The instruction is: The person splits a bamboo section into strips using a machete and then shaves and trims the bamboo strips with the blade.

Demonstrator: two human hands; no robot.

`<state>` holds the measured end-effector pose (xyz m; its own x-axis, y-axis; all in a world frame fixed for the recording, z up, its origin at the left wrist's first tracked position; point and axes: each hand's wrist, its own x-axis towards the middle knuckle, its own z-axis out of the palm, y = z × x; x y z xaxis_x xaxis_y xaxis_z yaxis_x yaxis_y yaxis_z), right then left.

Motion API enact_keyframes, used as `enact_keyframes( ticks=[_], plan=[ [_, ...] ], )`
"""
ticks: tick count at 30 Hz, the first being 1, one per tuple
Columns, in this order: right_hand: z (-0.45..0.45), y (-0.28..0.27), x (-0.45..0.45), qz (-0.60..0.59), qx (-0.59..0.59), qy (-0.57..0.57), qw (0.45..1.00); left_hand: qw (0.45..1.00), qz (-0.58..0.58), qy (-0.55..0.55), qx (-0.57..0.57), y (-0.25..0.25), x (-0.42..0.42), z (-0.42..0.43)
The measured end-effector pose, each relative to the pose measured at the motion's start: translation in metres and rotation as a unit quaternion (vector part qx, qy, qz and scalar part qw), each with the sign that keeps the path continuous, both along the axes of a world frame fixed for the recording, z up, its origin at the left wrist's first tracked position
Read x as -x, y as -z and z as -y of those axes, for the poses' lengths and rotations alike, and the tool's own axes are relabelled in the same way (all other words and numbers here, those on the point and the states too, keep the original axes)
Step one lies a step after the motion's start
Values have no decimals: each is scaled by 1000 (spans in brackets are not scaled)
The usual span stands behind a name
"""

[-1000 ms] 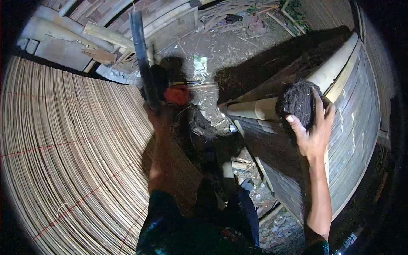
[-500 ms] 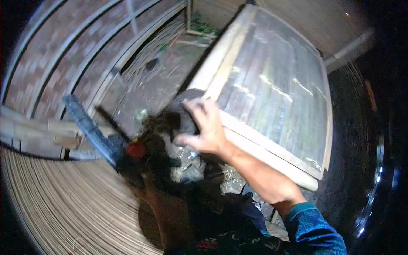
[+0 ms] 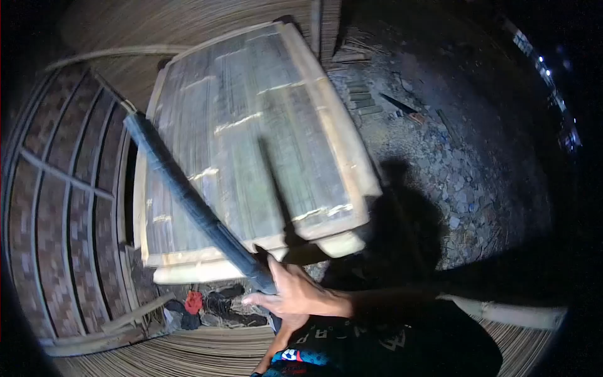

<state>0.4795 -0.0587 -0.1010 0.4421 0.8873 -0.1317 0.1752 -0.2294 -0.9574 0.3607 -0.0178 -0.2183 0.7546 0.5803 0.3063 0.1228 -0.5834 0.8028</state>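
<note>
A long pole wrapped in dark blue material (image 3: 188, 191) slants up to the left from the lower middle, with a thin tip at its far end. My right hand (image 3: 292, 292) is closed round its near end, thumb to the left. Beneath it, the forearm of my left hand (image 3: 286, 336) rises from the bottom edge; its fingers are hidden behind the right hand. Beyond the pole lies a large panel of greyish slats (image 3: 245, 144) in a pale frame, crossed by the pole's shadow. Pole and panel are apart as far as I can see, but contact cannot be told.
A woven wall with dark bars (image 3: 69, 207) stands on the left. A red item (image 3: 193, 303) lies among dark objects near the panel's front. On the right are a handsaw (image 3: 402, 108), a stack of short pieces (image 3: 361, 100) and ground strewn with chips (image 3: 461, 201).
The view has swung to the right, so the panel now sits at centre left. My right hand was spread over the panel's corner and is now on the pole's near end.
</note>
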Motion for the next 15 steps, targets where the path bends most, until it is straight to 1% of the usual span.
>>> enact_keyframes(
  ticks=[1,2,3,5,6,7,8,9,11,12,13,14,15],
  plan=[
    [29,2,-23,8,-21,44,999,999,-4,41,-16,-5,-30,25],
    [61,-6,-50,20,0,71,997,996,-8,83,-29,-8,-58,47],
    [89,10,-72,18,-35,124,992,992,-11,121,-41,-11,-85,65],
    [140,-7,-122,8,81,187,979,979,-13,193,-65,-14,-132,87],
    [161,17,-140,-36,-48,247,967,970,-4,230,-75,-12,-151,91],
    [180,34,-155,-76,-2,258,963,963,9,258,-77,-9,-163,95],
    [206,48,-172,-113,-70,314,940,955,49,281,-75,-2,-183,103],
    [231,57,-194,-152,-141,371,905,958,6,280,-62,-6,-206,112],
    [289,113,-224,-65,-178,456,869,984,-32,158,-75,21,-237,134],
    [311,101,-243,-152,-135,520,829,983,-63,114,-129,33,-244,140],
    [331,85,-258,-233,-86,577,778,985,-59,89,-136,28,-248,145],
    [352,131,-261,-61,-21,639,766,988,-76,59,-122,36,-247,147],
    [370,174,-260,115,47,670,732,989,-92,26,-109,43,-245,148]
  ],
)
